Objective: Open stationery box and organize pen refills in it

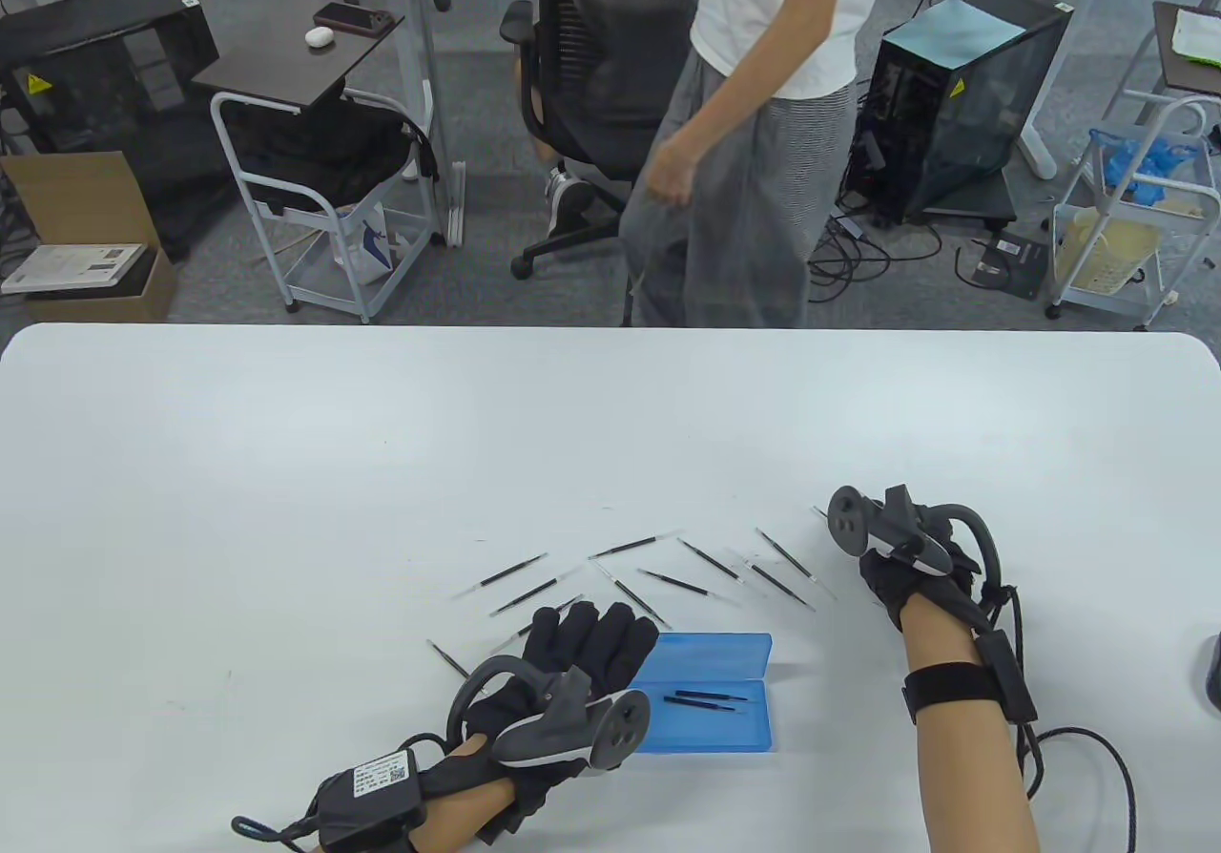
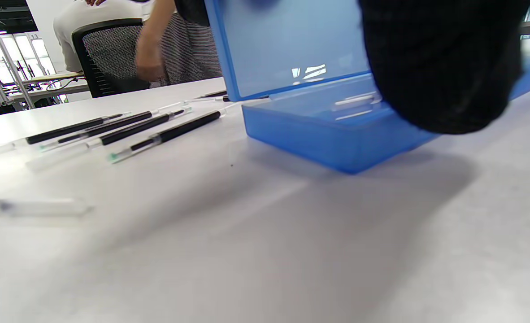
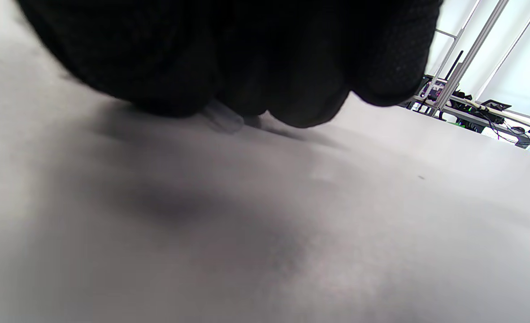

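Blue translucent plastic: the stationery box (image 1: 711, 696) sits open on the white worktop (image 1: 286, 471), near its front edge and between the two hands, lid tilted up at the far side. Two pen refills (image 1: 706, 699) already lie in the tray. The rest, the loose refills (image 1: 658, 567), lie scattered in a rough fan just beyond the box, with one stray (image 1: 446, 659) to the left of the left hand.

Left hand (image 1: 582, 648): fingers extended and fairly straight, resting at the box's left end beside the lid; it grips nothing that I can see. In the left wrist view a gloved finger hangs directly in front of the lid.

Right hand (image 1: 882, 562): down on the worktop at the right end of the fan, fingers bunched together. The right wrist view shows a blurred pale sliver under the fingertips (image 3: 301, 107), possibly a refill tip; I cannot tell whether it is actually pinched.

Judged step: picking up the next refill from the right side.

Risks:
- Refills are thin and round; a fingertip pinch through a glove may roll one away or nudge its neighbours.
- If the left hand's contact at the lid slips, the lid could drop onto the tray.
- A person stands just behind the worktop; bumping it could scatter the refills.
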`<state>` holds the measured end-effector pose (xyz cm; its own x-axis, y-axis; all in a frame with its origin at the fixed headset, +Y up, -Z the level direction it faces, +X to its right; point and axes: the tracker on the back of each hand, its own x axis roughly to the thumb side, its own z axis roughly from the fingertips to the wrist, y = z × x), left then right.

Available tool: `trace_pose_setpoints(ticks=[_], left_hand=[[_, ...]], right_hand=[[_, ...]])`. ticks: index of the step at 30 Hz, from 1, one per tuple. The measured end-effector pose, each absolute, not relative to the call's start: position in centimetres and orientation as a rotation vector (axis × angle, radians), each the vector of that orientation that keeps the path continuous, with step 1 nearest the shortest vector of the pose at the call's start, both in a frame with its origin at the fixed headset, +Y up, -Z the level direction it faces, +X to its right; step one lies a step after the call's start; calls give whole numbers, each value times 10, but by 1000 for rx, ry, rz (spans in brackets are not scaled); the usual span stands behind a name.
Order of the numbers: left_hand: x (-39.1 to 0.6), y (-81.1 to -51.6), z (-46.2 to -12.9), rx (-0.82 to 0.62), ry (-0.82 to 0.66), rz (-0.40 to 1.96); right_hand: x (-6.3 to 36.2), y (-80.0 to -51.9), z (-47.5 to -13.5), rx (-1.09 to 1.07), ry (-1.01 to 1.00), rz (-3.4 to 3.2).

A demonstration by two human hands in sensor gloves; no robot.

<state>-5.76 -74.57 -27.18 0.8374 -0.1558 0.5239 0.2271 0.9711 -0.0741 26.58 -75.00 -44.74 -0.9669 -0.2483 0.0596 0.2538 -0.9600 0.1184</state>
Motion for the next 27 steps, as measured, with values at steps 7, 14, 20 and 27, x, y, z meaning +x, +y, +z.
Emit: trace_pose_setpoints(ticks=[7, 14, 20, 27], left_hand=[[-58, -745, -273, -135, -543, -202], [-58, -745, -273, -135, -543, -202], [-58, -745, -273, -136, -541, -203], [-58, -745, -273, -136, -539, -207]], right_hand=[[256, -718, -420, -236, 1, -2972], [216, -681, -348, -628, 168, -2986], [175, -688, -294, -908, 139, -2897], [159, -690, -271, -926, 196, -2826]])
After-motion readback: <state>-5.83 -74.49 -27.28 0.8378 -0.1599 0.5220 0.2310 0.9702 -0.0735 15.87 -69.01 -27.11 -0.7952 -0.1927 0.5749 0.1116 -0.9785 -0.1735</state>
